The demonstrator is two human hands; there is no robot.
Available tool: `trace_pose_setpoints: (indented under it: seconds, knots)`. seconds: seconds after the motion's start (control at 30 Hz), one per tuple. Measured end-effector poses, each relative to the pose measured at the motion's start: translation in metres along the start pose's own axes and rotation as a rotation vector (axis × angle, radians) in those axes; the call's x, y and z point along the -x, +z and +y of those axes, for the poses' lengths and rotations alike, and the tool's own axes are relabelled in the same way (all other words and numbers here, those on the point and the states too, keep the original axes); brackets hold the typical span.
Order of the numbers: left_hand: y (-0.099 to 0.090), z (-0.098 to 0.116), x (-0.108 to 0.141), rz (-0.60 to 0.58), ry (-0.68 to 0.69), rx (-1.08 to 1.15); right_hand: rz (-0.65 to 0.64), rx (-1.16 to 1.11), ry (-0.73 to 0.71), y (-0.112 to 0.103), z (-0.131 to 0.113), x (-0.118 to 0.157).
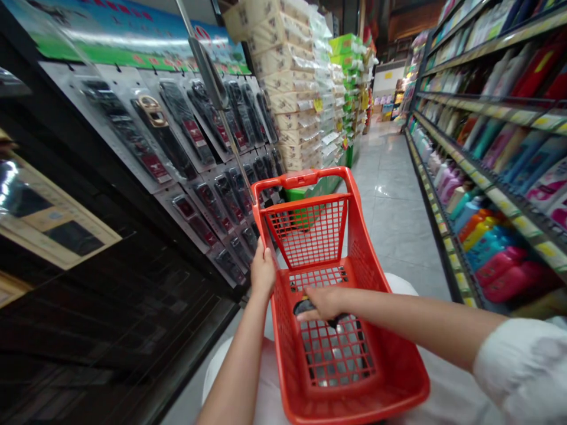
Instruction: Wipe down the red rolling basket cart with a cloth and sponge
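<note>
A red plastic shopping cart (343, 366) with a grid floor stands in front of me. My left hand (263, 273) is closed on the cart's left rim. Inside the basket, my right hand (326, 304) reaches down to a small dark object (303, 306) near the grid floor. Its fingers lie over and around this object, which has a bit of yellow on it and is partly hidden by the hand. What the object is cannot be made out.
Packaged belts (195, 127) hang on a rack at the left, beside a dark cabinet wall. Stacked packs (287, 88) stand beyond it. Shelves of bottles (491, 233) line the right. A grey tiled aisle (385, 195) runs ahead between them.
</note>
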State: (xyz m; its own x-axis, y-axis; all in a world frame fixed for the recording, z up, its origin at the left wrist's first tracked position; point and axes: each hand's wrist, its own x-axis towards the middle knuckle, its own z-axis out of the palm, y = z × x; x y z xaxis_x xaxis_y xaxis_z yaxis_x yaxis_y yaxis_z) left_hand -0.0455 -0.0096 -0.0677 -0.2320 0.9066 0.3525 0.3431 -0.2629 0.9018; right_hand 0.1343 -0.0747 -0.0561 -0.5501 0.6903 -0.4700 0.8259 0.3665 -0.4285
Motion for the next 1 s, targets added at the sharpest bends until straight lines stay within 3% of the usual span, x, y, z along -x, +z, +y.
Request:
trace_pose_setpoints:
  seconds: [0.1,0.2,0.33,0.47,0.53,0.63,0.7,0.77,0.83,0.87,1.0]
  knots:
    - [0.0,0.0,0.001,0.011,-0.018,0.001,-0.033,0.099,0.025,0.03,0.001,-0.037]
    - [0.0,0.0,0.001,0.023,-0.054,-0.005,-0.019,0.264,-0.095,0.055,0.016,-0.062]
    - [-0.003,-0.002,-0.001,0.021,-0.05,-0.006,0.088,0.428,-0.172,0.046,0.048,-0.085]
    - [-0.005,-0.005,-0.002,0.04,-0.047,0.034,0.092,0.247,-0.058,0.035,0.067,-0.1]
    - [-0.006,-0.005,-0.001,0.04,-0.045,0.064,0.169,0.163,0.035,0.051,0.06,-0.101]
    - [-0.004,-0.003,0.0,0.046,-0.055,0.08,0.326,0.185,0.163,0.096,0.032,-0.089]
    - [-0.003,-0.001,0.001,0.05,-0.063,0.063,0.347,0.241,0.102,0.124,0.015,-0.076]
    - [-0.002,0.0,0.003,0.045,-0.056,0.047,0.305,0.295,-0.044,0.136,0.009,-0.068]
    - [-0.001,0.001,0.004,0.034,-0.034,0.038,0.252,0.326,-0.135,0.129,0.016,-0.068]
    - [0.0,0.002,0.005,0.028,-0.024,0.031,0.249,0.325,-0.113,0.12,0.022,-0.072]
    - [0.003,0.005,0.008,0.012,-0.015,-0.01,0.38,0.23,0.264,0.086,0.029,-0.091]
